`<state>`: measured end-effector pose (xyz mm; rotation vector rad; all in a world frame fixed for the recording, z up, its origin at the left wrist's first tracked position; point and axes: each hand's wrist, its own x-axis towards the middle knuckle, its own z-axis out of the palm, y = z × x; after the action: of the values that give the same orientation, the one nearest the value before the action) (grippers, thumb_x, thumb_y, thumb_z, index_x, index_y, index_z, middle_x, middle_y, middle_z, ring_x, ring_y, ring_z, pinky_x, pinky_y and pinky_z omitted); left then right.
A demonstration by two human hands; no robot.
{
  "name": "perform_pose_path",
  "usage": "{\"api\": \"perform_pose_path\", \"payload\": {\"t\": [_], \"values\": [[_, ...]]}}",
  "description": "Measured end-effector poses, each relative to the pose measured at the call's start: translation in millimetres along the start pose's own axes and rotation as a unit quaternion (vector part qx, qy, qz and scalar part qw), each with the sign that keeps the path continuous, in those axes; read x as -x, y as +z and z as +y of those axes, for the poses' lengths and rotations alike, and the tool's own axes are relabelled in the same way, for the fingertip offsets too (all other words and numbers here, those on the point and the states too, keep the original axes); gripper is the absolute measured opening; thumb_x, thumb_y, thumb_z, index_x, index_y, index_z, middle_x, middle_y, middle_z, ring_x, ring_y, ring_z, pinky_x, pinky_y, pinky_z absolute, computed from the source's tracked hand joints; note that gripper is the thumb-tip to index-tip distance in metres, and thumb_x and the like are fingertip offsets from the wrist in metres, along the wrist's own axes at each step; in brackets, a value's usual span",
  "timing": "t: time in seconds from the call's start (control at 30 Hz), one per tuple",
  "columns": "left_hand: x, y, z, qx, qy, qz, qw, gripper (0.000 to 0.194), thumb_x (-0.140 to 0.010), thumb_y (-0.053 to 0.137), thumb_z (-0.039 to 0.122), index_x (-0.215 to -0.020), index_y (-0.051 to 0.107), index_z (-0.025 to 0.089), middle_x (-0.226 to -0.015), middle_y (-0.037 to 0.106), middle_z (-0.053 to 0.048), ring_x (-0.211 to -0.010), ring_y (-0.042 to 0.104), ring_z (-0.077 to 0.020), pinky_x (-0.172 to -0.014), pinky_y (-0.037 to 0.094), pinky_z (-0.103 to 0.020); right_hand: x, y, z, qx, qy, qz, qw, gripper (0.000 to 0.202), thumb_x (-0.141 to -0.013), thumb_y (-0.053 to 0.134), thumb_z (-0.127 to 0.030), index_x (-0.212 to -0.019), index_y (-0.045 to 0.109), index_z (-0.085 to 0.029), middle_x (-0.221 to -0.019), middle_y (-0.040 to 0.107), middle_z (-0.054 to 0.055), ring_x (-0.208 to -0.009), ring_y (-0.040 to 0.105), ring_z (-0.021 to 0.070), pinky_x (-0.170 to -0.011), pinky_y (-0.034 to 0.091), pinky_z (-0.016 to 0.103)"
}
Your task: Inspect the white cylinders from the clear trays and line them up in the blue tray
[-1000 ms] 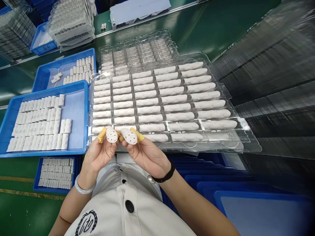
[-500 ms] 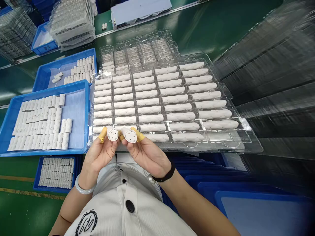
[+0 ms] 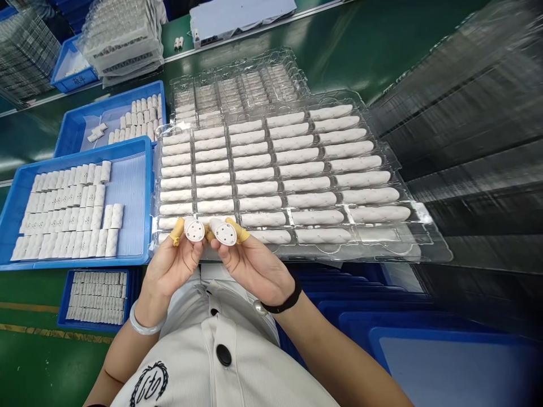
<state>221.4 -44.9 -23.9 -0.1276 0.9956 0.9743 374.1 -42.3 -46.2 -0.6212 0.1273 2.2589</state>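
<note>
My left hand (image 3: 176, 257) is closed on a white cylindrical piece (image 3: 195, 230), whose round end with small holes faces up toward me. Beside it, my right hand (image 3: 250, 263) grips a second white piece (image 3: 225, 232), its holed end also turned to me. Yellow covers wrap some fingertips of both hands. The two pieces are side by side with a small gap between their end faces. Just beyond the hands lies a clear plastic tray (image 3: 428, 243) with rows of long white pieces (image 3: 316, 200); the hands hide part of its near edge.
Left of the tray, a blue bin (image 3: 139, 261) holds rows of short white pieces, with another blue bin (image 3: 63, 148) behind. A smaller blue bin (image 3: 63, 322) sits lower down. Stacked clear trays (image 3: 123, 39) stand at the back left. Blue bins (image 3: 377, 350) are at lower right.
</note>
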Motion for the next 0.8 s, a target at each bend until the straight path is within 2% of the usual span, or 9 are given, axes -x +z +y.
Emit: {"api": "perform_pose_path", "payload": {"t": [0.17,0.27,0.33,0.43,0.53,0.63,0.7,0.8], "values": [[-0.5,-0.9,-0.4,0.016,0.001,0.004,1.0,0.044,-0.106,0.025,0.027,-0.092,0.063,0.012,-0.075,0.071,-0.005,-0.062,0.068,-0.0064,-0.061,0.057,-0.011,2.1,2.2,0.7,0.024,-0.006,0.016,1.0,0.038,-0.104,0.037,-0.024,-0.087,0.068,-0.012,-0.079,0.072,0.003,-0.064,0.068,0.0057,-0.061,0.059,0.01],[0.2,-0.4,-1.7,0.011,0.012,-0.014,1.0,0.043,-0.106,0.026,0.028,-0.093,0.064,0.011,-0.075,0.071,-0.005,-0.061,0.068,-0.0069,-0.06,0.058,-0.013,6.9,4.3,3.8,0.085,-0.036,-0.001,0.996,0.025,-0.099,0.048,-0.028,-0.089,0.065,-0.013,-0.081,0.07,0.005,-0.068,0.067,0.0109,-0.053,0.06,0.019],[0.7,0.9,-4.6,0.009,0.017,-0.02,1.0,0.043,-0.106,0.027,0.027,-0.092,0.064,0.01,-0.079,0.072,-0.008,-0.063,0.069,-0.0084,-0.061,0.059,-0.015,10.0,5.6,7.5,0.142,-0.089,0.003,0.986,0.02,-0.091,0.059,-0.036,-0.093,0.062,-0.015,-0.079,0.066,0.003,-0.065,0.063,0.0134,-0.042,0.055,0.022],[0.3,3.1,-11.7,0.004,0.042,-0.027,0.999,0.042,-0.105,0.029,0.022,-0.083,0.064,0.01,-0.076,0.072,-0.007,-0.064,0.071,-0.011,-0.061,0.06,-0.018,10.8,7.0,13.6,0.239,-0.186,0.063,0.951,0.049,-0.076,0.077,-0.041,-0.112,0.052,-0.022,-0.073,0.058,-0.005,-0.05,0.053,0.0101,-0.034,0.044,0.021],[-1.7,3.0,-17.0,-0.003,0.075,-0.055,0.996,0.038,-0.103,0.037,0.017,-0.078,0.066,0.01,-0.072,0.072,-0.006,-0.065,0.071,-0.012,-0.062,0.061,-0.019,8.2,8.4,16.6,0.327,-0.225,0.117,0.91,0.075,-0.064,0.087,-0.03,-0.125,0.043,-0.027,-0.071,0.053,-0.009,-0.042,0.045,0.0067,-0.034,0.04,0.021],[-3.1,1.5,-16.1,-0.008,0.078,-0.072,0.994,0.041,-0.103,0.038,0.02,-0.074,0.066,0.01,-0.069,0.071,-0.005,-0.06,0.07,-0.0124,-0.065,0.062,-0.024,8.4,10.9,14.6,0.345,-0.205,0.087,0.912,0.075,-0.064,0.085,-0.025,-0.126,0.043,-0.028,-0.074,0.053,-0.008,-0.042,0.044,0.0058,-0.038,0.04,0.023],[-2.5,2.0,-13.4,-0.001,0.073,-0.067,0.995,0.046,-0.104,0.032,0.021,-0.074,0.065,0.01,-0.069,0.071,-0.006,-0.06,0.071,-0.0126,-0.064,0.062,-0.025,11.1,12.6,12.1,0.334,-0.189,0.048,0.922,0.067,-0.069,0.081,-0.027,-0.124,0.044,-0.027,-0.078,0.054,-0.007,-0.044,0.045,0.005,-0.04,0.039,0.023],[0.2,6.1,-10.2,0.016,0.061,-0.041,0.997,0.049,-0.105,0.027,0.021,-0.079,0.066,0.01,-0.072,0.073,-0.007,-0.064,0.072,-0.0123,-0.06,0.061,-0.02,15.2,13.8,9.7,0.313,-0.178,0.025,0.933,0.06,-0.073,0.077,-0.033,-0.124,0.046,-0.025,-0.083,0.053,-0.006,-0.048,0.045,0.0045,-0.04,0.038,0.022]]}}
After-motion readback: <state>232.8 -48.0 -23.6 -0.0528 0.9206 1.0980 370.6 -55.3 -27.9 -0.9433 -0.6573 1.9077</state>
